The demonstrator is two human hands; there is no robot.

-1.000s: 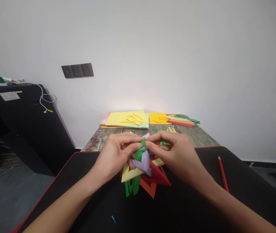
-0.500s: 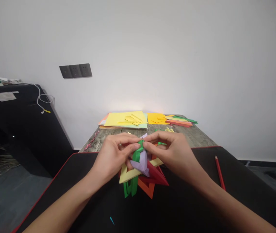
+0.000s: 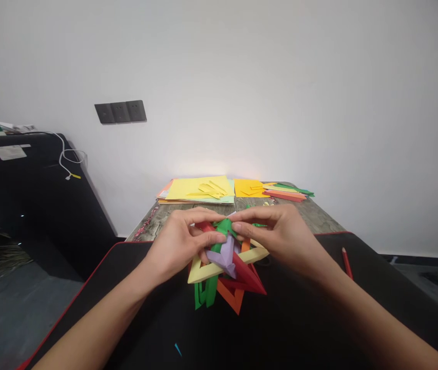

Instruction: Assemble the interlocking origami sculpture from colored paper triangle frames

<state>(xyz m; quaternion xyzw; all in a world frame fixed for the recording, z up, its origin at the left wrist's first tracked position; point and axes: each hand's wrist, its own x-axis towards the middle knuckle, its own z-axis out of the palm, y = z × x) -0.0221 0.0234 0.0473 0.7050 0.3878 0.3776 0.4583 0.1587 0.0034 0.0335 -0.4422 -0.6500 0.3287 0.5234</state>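
Note:
A folded paper model point(image 3: 227, 255) of interlocked green, lilac, pale yellow, red and orange strips is held up between both hands over the black mat. My left hand point(image 3: 180, 239) pinches the green fold at its top from the left, thumb in front. From the right, my right hand point(image 3: 276, 226) grips the same green fold between thumb and fingers. The two sets of fingertips nearly meet there. Pointed corners in yellow, red, orange and green stick out below. The model's back and some fingers are hidden.
The black mat point(image 3: 288, 318) carries a red pencil point(image 3: 347, 263) at right and a small blue scrap point(image 3: 178, 350) in front. Behind are yellow paper sheets point(image 3: 176, 188) and coloured strips point(image 3: 284, 195). A dark cabinet point(image 3: 41, 205) stands at left by the wall.
The model has tilted slightly, showing more of its yellow strip and a red part at upper left. The green piece at the top looks wider, and my right fingers have shifted a little.

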